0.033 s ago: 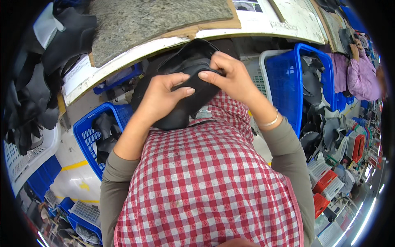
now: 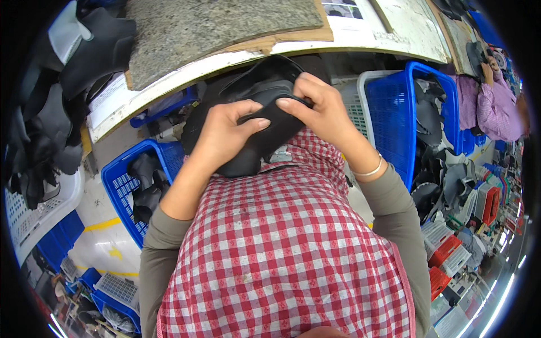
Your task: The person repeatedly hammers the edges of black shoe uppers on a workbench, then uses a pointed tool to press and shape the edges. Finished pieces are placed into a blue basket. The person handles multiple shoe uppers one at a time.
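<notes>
Across my lap, below the bench edge, lies a black boot upper (image 2: 276, 121) of smooth leather-like material, with a curved open edge at its far end. My left hand (image 2: 225, 127) pinches its near left part, thumb and fingers closed on a fold. On the right side my right hand (image 2: 321, 107) grips the upper's edge, with the thumb on top and the other fingers curled behind it. Both thumbs point toward each other, a short gap apart. The fingertips under the material are hidden.
Ahead stands a white bench (image 2: 389, 45) with a grey stone slab (image 2: 225, 34). Black cut pieces (image 2: 48, 124) are heaped at far left. Blue baskets stand left (image 2: 121, 180) and right (image 2: 389, 112), holding black pieces. A co-worker in a purple checked shirt (image 2: 496, 110) works at far right.
Almost nothing differs. The view has shifted very slightly, and both hands keep the same grip on the boot upper.
</notes>
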{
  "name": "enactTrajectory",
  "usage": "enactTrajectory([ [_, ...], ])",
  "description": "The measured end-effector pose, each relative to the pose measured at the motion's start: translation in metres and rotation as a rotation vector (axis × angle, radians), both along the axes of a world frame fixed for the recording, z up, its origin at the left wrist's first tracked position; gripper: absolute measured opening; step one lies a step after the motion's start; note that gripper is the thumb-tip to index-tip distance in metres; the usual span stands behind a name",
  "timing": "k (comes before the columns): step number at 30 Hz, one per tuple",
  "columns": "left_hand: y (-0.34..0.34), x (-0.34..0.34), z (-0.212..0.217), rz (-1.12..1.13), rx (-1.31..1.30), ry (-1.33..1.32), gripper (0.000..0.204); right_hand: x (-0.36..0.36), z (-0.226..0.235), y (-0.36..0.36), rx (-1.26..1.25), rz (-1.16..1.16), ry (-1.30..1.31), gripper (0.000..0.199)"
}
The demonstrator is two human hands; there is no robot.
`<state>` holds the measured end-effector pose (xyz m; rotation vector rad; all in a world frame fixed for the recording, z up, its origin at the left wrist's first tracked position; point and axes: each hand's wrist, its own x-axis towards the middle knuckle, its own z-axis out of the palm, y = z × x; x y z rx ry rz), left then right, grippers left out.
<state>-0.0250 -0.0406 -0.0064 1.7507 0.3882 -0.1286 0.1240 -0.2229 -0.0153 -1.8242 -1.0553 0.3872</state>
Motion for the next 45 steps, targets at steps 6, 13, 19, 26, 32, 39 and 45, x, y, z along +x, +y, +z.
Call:
enactTrajectory([
  [6, -0.007, -0.01, -0.004, 0.055, 0.315, -0.134, 0.014, 0.005, -0.012, -0.021, 0.082, 0.016, 0.066, 0.034],
  [13, 0.013, -0.017, -0.03, 0.119, -0.451, -0.101, 0.013, 0.016, 0.0, -0.03, -0.114, 0.249, 0.21, 0.026],
  [19, 0.023, -0.006, 0.054, 0.096, 0.119, -0.33, 0.015, 0.0, 0.063, -0.022, -0.103, 0.117, 0.086, 0.033],
  [26, 0.044, 0.031, 0.187, 0.443, 1.134, -1.021, 0.032, 0.039, 0.122, 0.057, 0.716, -0.027, 0.265, 0.039],
  [32, 0.035, 0.073, 0.105, 0.075, 1.311, -0.494, 0.088, 0.014, 0.052, 0.087, 0.11, 0.176, 0.783, 0.027],
  [39, 0.127, 0.106, 0.072, 0.069, 1.312, -0.535, 0.079, 0.259, -0.012, 0.036, -0.203, -0.631, -0.758, 0.042],
  [45, 0.151, 0.128, 0.103, 0.002, 1.205, -0.538, 0.073, 0.358, -0.052, 0.038, -0.795, -0.718, -0.735, 0.033],
])
